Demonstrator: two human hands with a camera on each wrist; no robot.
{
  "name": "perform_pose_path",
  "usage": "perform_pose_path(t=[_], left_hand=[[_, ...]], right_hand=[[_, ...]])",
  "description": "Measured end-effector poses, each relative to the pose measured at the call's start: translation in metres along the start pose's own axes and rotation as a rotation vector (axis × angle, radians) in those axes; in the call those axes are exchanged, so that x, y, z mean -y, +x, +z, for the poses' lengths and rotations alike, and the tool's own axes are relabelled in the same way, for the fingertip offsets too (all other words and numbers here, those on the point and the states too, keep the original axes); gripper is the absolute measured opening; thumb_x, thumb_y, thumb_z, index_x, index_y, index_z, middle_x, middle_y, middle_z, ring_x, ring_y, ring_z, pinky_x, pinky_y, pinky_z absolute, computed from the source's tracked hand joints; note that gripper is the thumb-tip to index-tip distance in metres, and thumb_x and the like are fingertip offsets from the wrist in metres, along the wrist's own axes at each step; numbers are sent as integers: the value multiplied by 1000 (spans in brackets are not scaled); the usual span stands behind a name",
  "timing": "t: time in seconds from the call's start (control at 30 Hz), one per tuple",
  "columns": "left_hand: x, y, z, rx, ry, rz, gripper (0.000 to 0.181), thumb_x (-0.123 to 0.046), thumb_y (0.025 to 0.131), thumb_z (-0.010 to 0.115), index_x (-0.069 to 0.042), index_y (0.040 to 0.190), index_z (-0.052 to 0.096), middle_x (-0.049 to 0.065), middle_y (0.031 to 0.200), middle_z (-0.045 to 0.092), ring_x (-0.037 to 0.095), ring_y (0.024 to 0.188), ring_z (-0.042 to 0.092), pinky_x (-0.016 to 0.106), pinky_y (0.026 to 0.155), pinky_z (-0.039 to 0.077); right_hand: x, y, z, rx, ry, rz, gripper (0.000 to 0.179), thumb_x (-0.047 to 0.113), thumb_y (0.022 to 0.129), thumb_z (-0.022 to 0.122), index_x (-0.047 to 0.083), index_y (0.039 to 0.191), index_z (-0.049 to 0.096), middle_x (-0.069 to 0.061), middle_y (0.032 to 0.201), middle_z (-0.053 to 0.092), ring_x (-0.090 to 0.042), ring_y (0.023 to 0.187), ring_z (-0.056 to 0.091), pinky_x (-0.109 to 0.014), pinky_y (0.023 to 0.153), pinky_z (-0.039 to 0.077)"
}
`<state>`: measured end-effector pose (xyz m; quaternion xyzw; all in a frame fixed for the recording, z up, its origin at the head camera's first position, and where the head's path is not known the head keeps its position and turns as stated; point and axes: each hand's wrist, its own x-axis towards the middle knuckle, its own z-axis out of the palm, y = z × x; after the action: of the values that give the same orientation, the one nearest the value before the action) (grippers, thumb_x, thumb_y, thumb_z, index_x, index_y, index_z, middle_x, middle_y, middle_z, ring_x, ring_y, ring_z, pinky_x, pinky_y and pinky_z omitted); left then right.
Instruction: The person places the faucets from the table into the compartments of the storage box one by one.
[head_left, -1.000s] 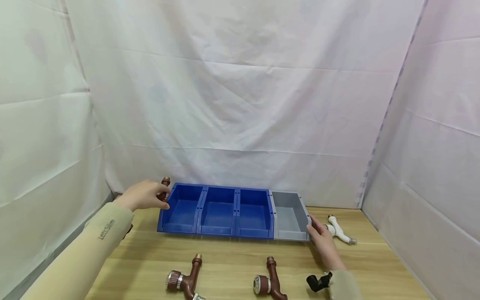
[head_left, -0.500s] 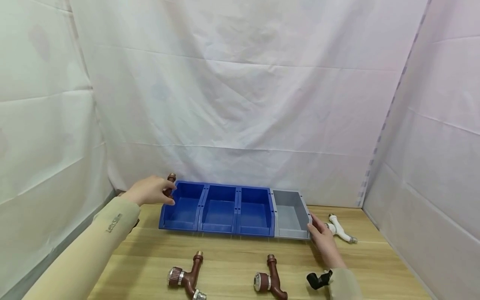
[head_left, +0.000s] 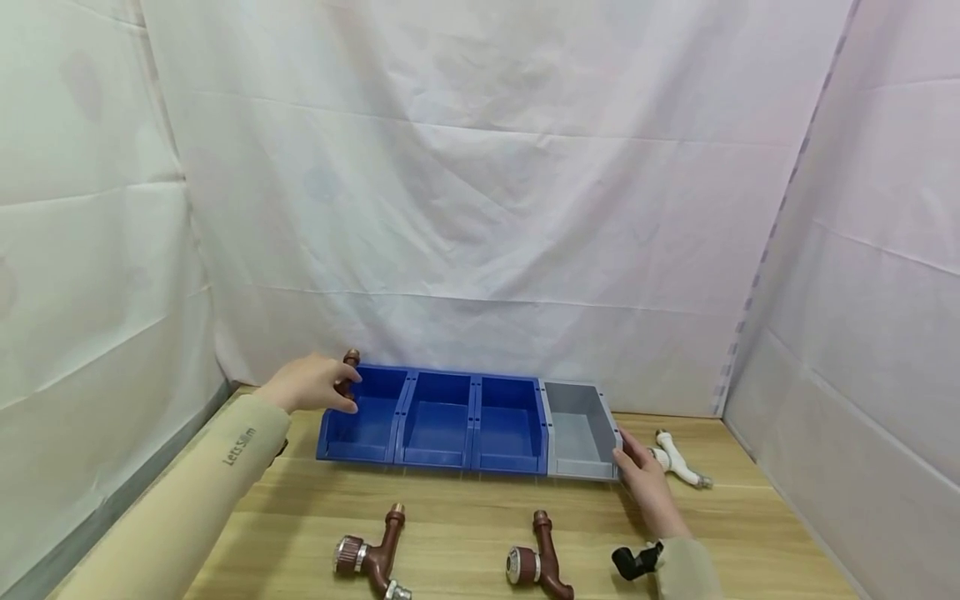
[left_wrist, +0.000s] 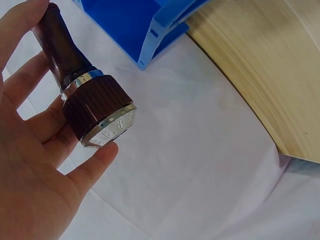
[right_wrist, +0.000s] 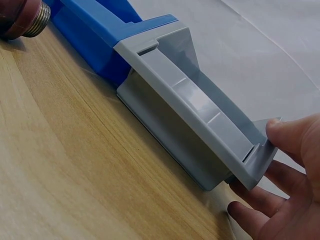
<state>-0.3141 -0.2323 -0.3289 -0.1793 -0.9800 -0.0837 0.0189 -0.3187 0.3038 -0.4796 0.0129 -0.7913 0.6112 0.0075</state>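
Observation:
My left hand [head_left: 311, 385] grips a brown plastic water tap [left_wrist: 97, 102] by its body and ribbed knob, at the left edge of the leftmost blue bin [head_left: 367, 421]. The tap's threaded end points up in the head view; in the left wrist view its silver knob cap faces my thumb. My right hand [head_left: 648, 483] holds the outer side of the grey bin [right_wrist: 175, 120], thumb on the rim and fingers below it. The grey bin stands at the right end of a joined row with several blue bins.
Two brown taps [head_left: 382, 546] [head_left: 551, 558] lie on the wooden table [head_left: 450, 508] in front of the bins. A black elbow-shaped piece [head_left: 633, 563] is by my right sleeve. Beyond my right hand lies a white tap [head_left: 678, 460]. White cloth [head_left: 480, 208] hangs behind and at both sides.
My left hand has moved right with the tap, from beside the leftmost blue bin's outer wall to over its left edge. My right hand stays at the grey bin.

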Motion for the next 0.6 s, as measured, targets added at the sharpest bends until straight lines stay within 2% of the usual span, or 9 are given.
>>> perform_pose_path(t=[0.13,0.37,0.6], left_hand=[[-1,2,2,1,10,7,52,-43,77,79,-10,117,70,4,105,68,29,97,60,50,79,49],[-2,5,4,8,5,6,53,-43,76,80,-11,117,70,4,105,68,28,96,61,50,79,49],[-4,9,0,6,8,7,55,-44,77,79,-11,120,69,5,107,67,28,98,62,50,80,49]], right_hand=[[1,0,0,0,-1,1,59,26,104,46,8,155,21,-18,158,20,-28,142,22,-44,109,26],[0,-3,0,-6,-22,-2,59,25,104,46,7,154,22,-19,157,22,-28,141,24,-40,108,28],[3,-2,0,-13,-1,-12,59,26,104,46,8,155,23,-18,157,22,-28,141,24,-39,108,28]])
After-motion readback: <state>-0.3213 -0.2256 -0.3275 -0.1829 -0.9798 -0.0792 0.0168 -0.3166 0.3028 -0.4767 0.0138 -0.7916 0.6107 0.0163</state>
